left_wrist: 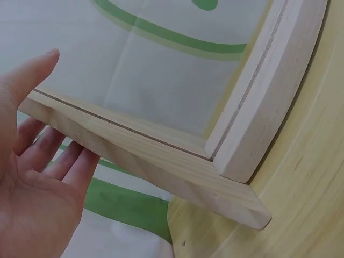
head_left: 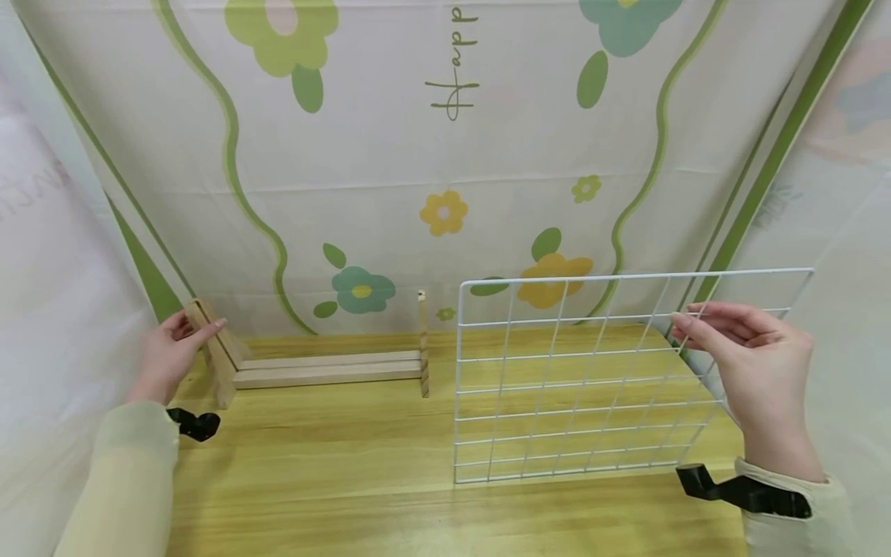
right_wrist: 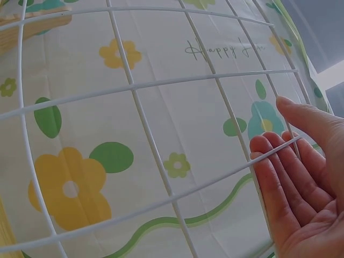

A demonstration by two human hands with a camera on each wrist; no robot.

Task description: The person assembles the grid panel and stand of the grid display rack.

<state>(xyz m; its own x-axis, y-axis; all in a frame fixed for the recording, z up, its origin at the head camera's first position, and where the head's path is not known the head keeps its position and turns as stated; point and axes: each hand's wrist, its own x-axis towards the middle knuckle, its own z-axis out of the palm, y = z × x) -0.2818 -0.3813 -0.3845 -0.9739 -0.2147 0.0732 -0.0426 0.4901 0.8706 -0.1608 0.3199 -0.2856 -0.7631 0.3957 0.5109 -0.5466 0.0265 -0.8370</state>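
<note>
At the left of the head view, a pale wooden stand point(head_left: 327, 377) has a low crossbar with a lengthwise groove and an upright at each end. My left hand point(head_left: 170, 348) holds its left upright point(head_left: 221, 370), thumb on the near side and fingers behind; the left wrist view shows that grooved upright point(left_wrist: 134, 142) close up. On the right, my right hand point(head_left: 762, 356) pinches a wire of a white wire grid panel point(head_left: 626, 275) near its upper right. The panel is upright with a tilt; whether its lower edge touches the table is hard to tell.
Both things are over a yellowish wood-grain table point(head_left: 334, 480). Behind it hangs a white cloth point(head_left: 390, 155) printed with flowers, and similar cloth closes in both sides. A black wrist mount point(head_left: 752, 495) is strapped on each sleeve.
</note>
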